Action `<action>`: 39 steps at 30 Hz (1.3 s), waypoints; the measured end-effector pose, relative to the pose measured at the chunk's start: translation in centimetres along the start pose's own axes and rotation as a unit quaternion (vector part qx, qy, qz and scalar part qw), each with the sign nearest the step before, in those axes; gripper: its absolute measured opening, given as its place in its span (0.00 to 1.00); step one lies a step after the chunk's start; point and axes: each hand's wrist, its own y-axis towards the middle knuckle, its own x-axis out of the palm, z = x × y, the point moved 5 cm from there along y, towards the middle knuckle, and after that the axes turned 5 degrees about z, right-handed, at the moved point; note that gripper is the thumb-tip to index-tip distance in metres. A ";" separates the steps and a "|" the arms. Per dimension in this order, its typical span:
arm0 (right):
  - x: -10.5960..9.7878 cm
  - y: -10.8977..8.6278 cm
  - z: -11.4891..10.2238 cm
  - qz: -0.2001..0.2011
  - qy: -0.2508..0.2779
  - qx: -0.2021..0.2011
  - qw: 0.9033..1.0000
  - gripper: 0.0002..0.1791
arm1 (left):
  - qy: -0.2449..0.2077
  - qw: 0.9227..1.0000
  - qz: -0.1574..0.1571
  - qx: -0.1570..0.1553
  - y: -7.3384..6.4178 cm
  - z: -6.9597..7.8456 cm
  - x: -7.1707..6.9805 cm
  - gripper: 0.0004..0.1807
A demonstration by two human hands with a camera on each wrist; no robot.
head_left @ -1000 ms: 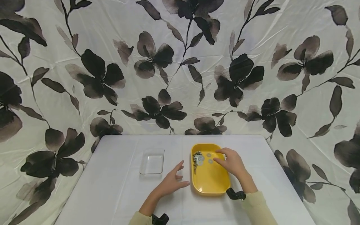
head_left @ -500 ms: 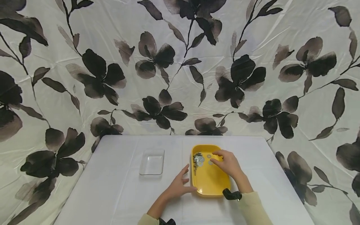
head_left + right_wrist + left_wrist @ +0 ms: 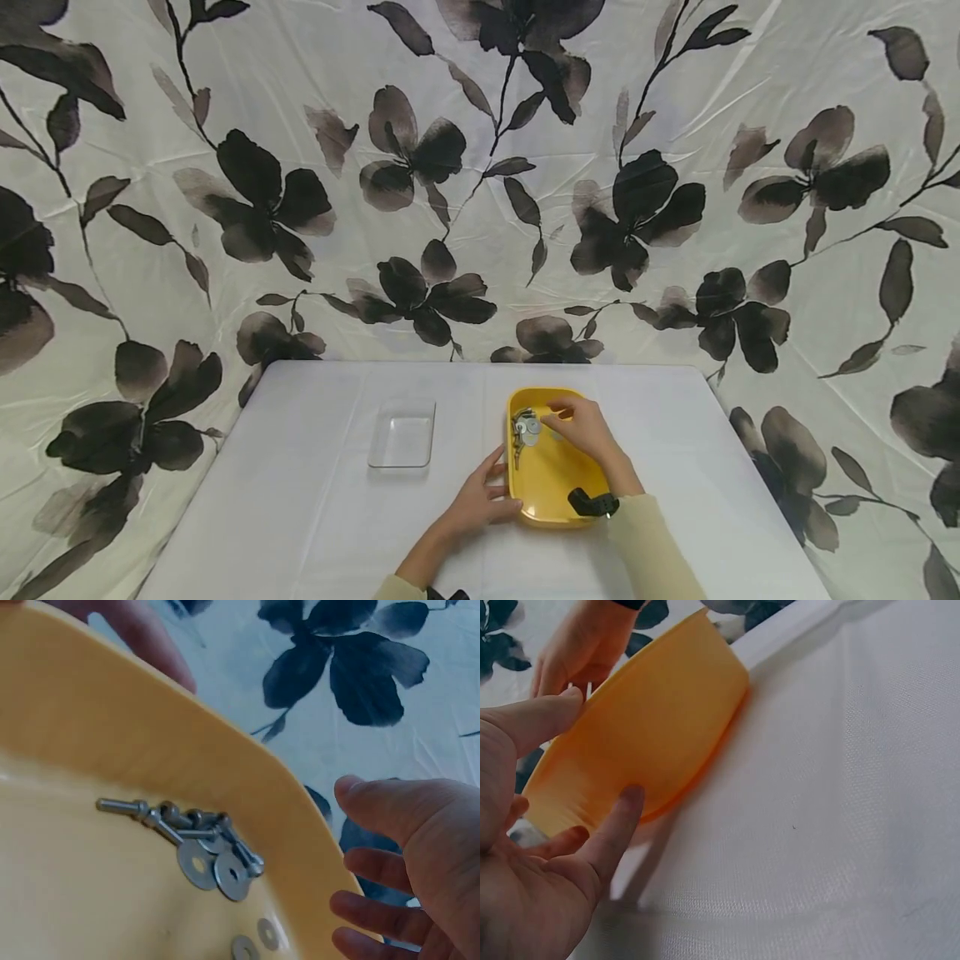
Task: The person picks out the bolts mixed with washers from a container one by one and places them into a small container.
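Observation:
A yellow tray [image 3: 551,492] lies on the white-covered table. Along its left wall, in the head view, sit silver bolts [image 3: 180,819] and large flat washers [image 3: 231,876] in a small heap. Two smaller washers [image 3: 268,934] lie apart from the heap in the right wrist view. My left hand [image 3: 476,500] is at the tray's left side, its fingertips against the outer wall and thumb at the rim, fingers fairly straight. Over the tray's far part hovers my right hand [image 3: 588,429], fingers loosely bent near the washers, nothing between them.
A clear square container [image 3: 401,467] stands on the table [image 3: 300,500] to the left of the tray. Behind the table hangs a white cloth with dark flowers [image 3: 427,300]. Each wrist wears a black camera mount [image 3: 592,503].
My left hand has moved right, up to the tray's side. My right hand has moved left from the tray's right rim to over the washers.

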 end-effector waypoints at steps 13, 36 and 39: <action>3.4 2.3 1.9 -0.009 0.007 0.054 0.998 0.16 | -0.024 1.000 -0.007 0.004 -0.5 0.1 0.1 0.51; 5.8 3.2 4.5 -0.013 0.015 0.115 0.993 0.13 | -0.021 0.999 -0.024 0.026 -0.5 -0.5 0.2 0.49; 6.0 3.3 4.2 -0.017 0.018 0.114 0.993 0.12 | -0.023 0.999 -0.017 0.020 -0.6 -0.4 0.0 0.49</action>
